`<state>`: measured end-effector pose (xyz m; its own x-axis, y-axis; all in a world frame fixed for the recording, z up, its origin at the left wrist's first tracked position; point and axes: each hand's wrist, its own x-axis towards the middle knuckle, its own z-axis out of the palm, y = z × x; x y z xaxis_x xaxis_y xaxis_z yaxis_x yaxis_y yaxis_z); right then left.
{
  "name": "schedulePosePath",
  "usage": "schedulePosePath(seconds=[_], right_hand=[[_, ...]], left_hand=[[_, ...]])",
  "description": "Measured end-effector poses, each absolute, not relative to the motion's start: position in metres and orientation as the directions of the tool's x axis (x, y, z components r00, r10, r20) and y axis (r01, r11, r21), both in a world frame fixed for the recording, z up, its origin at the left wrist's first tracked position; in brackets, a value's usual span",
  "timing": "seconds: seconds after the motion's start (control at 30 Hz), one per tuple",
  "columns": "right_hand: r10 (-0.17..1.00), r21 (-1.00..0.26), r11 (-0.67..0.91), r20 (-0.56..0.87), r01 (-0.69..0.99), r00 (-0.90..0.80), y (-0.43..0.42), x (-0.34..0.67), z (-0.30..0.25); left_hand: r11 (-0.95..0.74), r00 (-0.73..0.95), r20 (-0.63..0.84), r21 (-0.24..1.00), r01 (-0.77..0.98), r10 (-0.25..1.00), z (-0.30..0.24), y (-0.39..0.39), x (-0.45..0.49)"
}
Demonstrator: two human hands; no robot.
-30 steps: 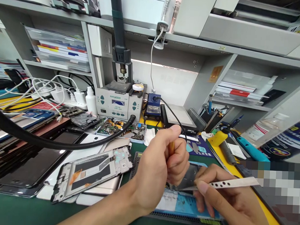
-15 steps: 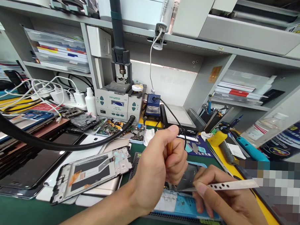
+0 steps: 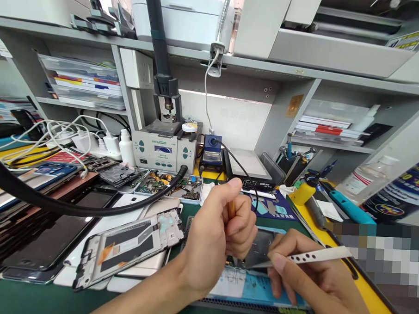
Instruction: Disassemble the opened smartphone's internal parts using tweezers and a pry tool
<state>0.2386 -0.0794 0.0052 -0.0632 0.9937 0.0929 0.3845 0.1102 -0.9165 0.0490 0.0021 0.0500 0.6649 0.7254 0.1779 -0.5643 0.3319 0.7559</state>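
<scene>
My left hand (image 3: 220, 234) is closed around a soldering iron with an orange grip (image 3: 231, 208); its black cord (image 3: 242, 170) runs back to a small blue station (image 3: 211, 148). My right hand (image 3: 306, 286) pinches silver tweezers (image 3: 312, 256) whose tips point left under my left hand. Both tools meet over an opened phone (image 3: 257, 251) lying on a blue mat (image 3: 255, 288). The iron's tip is hidden behind my left hand.
A bare phone frame (image 3: 129, 244) and stacked screens (image 3: 46, 228) lie left. A thick black hose (image 3: 71, 206) crosses to the hot-air station (image 3: 164, 150). A parts tray (image 3: 166, 183), yellow bottle (image 3: 303, 191), blue tool (image 3: 349, 207) and shelves (image 3: 84, 77) surround the bench.
Both hands have stayed over the phone, shifting slightly left and down in view as the camera tilted a little upward. Grips are unchanged.
</scene>
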Motion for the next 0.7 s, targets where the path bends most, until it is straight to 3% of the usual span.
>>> schedulePosePath(seconds=[0.23,0.7], right_hand=[[0.994,-0.933,0.104,0.095,0.345,-0.044,-0.0780,0.2370,0.0034],[0.991,-0.883,0.130,0.102,0.450,-0.086,-0.0808,0.2369,0.0059]], left_hand=[[0.323,0.663,0.207,0.745,-0.583,0.719,0.0498,0.0038,0.0478],[0.317,0.675,0.187,0.773,-0.549,0.714,0.0472,0.0030,0.0501]])
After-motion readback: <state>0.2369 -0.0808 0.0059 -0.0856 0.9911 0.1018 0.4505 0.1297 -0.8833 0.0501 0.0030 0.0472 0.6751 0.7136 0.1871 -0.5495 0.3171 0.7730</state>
